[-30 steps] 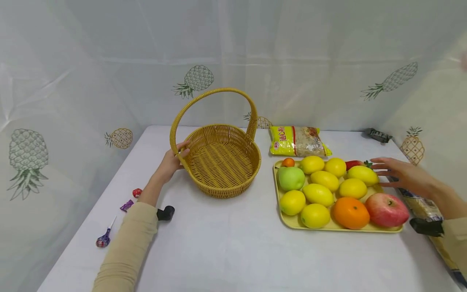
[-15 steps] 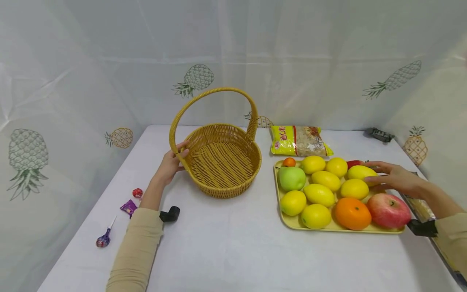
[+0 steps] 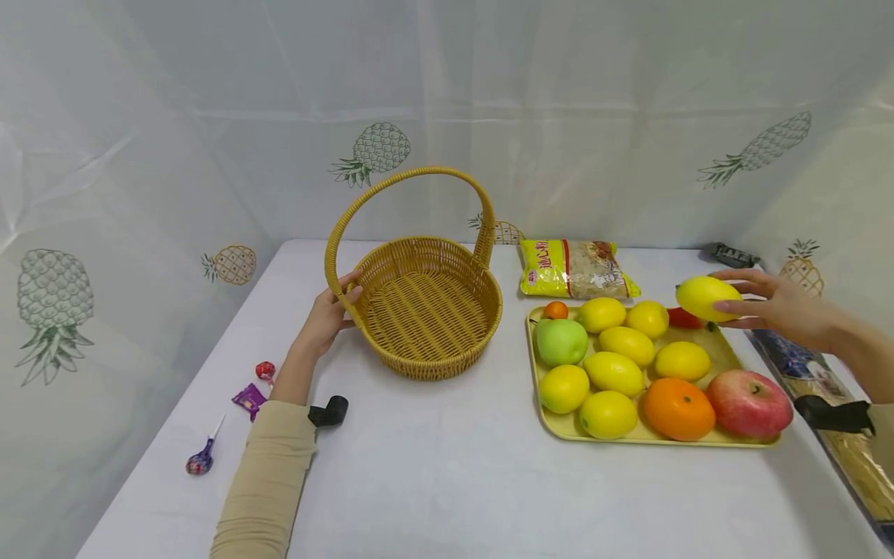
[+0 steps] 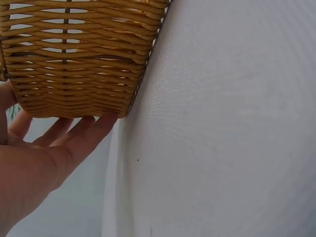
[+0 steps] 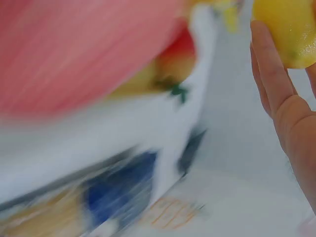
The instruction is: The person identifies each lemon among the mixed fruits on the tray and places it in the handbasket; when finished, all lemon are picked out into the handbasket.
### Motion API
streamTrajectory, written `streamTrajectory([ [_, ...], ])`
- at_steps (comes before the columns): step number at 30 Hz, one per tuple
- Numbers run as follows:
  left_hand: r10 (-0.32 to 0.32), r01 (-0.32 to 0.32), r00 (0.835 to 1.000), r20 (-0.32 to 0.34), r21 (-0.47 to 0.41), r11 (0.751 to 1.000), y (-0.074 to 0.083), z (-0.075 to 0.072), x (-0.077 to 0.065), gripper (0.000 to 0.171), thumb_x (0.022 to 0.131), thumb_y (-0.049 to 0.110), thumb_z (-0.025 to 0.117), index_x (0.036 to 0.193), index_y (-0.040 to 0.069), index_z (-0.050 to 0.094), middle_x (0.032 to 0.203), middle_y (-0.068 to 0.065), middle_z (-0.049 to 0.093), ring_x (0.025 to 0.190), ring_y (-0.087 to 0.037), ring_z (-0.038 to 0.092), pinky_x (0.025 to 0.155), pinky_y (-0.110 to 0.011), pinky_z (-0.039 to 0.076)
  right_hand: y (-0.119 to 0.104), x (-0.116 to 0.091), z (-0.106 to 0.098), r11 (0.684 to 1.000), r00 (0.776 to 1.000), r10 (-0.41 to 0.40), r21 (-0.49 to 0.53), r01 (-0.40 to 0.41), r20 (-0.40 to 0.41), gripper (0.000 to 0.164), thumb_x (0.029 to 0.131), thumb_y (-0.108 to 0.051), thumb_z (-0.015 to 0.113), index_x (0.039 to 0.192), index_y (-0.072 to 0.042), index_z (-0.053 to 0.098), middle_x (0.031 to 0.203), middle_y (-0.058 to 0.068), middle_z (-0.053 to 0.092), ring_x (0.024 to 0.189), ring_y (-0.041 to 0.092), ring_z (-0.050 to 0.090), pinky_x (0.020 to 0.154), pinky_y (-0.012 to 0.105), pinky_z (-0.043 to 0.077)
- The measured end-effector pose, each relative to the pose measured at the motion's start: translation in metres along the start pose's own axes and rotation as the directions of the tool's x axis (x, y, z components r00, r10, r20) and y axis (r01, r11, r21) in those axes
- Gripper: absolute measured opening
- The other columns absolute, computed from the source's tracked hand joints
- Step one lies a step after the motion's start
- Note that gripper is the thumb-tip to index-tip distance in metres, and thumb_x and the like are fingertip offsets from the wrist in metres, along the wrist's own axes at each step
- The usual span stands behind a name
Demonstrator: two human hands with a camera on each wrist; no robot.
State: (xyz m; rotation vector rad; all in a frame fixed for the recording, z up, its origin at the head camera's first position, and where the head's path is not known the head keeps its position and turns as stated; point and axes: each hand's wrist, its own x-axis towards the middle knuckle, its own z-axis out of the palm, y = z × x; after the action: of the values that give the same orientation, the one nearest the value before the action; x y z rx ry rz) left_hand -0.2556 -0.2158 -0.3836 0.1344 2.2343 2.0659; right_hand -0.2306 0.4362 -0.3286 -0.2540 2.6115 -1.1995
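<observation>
My left hand [image 3: 325, 320] holds the side of a woven basket [image 3: 419, 365] with a tall hoop handle, at the foot of that handle. In the left wrist view, fingers [image 4: 81, 140] lie against the basket's outer wall [image 4: 74, 74]. My right hand [image 3: 785, 307] grips a lemon [image 3: 707, 298] above the back right corner of a yellow tray [image 3: 656, 439]. On the tray are more lemons [image 3: 615, 373], a green apple [image 3: 561, 342], an orange [image 3: 678, 409], a red apple [image 3: 750, 404], a strawberry [image 3: 684, 318] and a small orange fruit [image 3: 555, 310].
A yellow food packet [image 3: 576, 269] lies behind the tray. A black item [image 3: 729, 255] sits at the back right corner, and a long packet [image 3: 803, 373] along the right edge. Two lollipops [image 3: 199, 460] and a purple-wrapped sweet [image 3: 249, 400] lie left.
My right hand has reached to the lemon at the tray's back right, taken hold of it and lifted it off. The left hand and basket have hardly moved.
</observation>
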Motion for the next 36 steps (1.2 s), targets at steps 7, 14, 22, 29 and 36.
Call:
streamTrajectory([
  [7,0.003,-0.002,1.000,0.007,-0.006,1.000,0.012,0.005,-0.008,0.052,0.105,0.015,0.044,0.152,0.004,0.025,0.152,-0.023,0.027,0.131,-0.047,0.034,0.098,-0.056,0.040,-0.075,0.020,0.017,0.998,0.996,-0.066,-0.005,0.066,0.067,0.055,0.101,-0.023,0.053,0.149,-0.012,0.027,0.140,0.015,0.034,0.100,0.010,0.062,0.080,0.024,0.053],
  [14,0.023,-0.023,1.000,0.005,-0.009,1.000,-0.004,-0.002,-0.001,0.052,0.105,0.018,0.044,0.153,0.009,0.027,0.151,-0.021,0.030,0.129,-0.046,0.038,0.098,-0.058,0.040,-0.141,0.058,0.073,0.983,0.980,-0.105,0.166,0.077,0.169,0.061,0.097,-0.025,0.061,0.148,-0.010,0.031,0.146,0.018,0.032,0.106,0.029,0.061,0.089,0.037,0.052],
  [22,0.051,-0.051,0.999,-0.006,0.016,0.999,-0.013,-0.002,0.004,0.053,0.104,0.025,0.048,0.152,0.012,0.031,0.150,-0.019,0.033,0.126,-0.043,0.042,0.096,-0.058,0.043,-0.177,0.100,0.149,0.934,0.922,-0.237,0.332,0.129,0.306,0.061,0.092,-0.017,0.068,0.145,-0.008,0.037,0.139,0.021,0.039,0.108,0.038,0.058,0.088,0.042,0.053],
  [29,0.053,-0.053,0.999,-0.007,0.007,0.999,-0.010,0.002,0.004,0.053,0.103,0.024,0.049,0.152,0.011,0.032,0.151,-0.017,0.033,0.128,-0.043,0.041,0.097,-0.059,0.042,-0.205,0.123,0.212,0.917,0.878,-0.274,0.383,0.114,0.393,0.055,0.091,-0.012,0.069,0.140,-0.006,0.045,0.132,0.019,0.047,0.104,0.030,0.061,0.091,0.051,0.049],
  [36,0.040,-0.039,0.999,-0.026,0.021,0.999,-0.009,-0.002,0.004,0.050,0.104,0.021,0.047,0.152,0.012,0.033,0.152,-0.017,0.032,0.127,-0.042,0.042,0.097,-0.058,0.042,-0.238,0.138,0.271,0.946,0.915,-0.131,0.324,0.000,0.381,0.051,0.089,-0.016,0.072,0.136,-0.010,0.051,0.125,0.017,0.050,0.105,0.027,0.058,0.091,0.046,0.051],
])
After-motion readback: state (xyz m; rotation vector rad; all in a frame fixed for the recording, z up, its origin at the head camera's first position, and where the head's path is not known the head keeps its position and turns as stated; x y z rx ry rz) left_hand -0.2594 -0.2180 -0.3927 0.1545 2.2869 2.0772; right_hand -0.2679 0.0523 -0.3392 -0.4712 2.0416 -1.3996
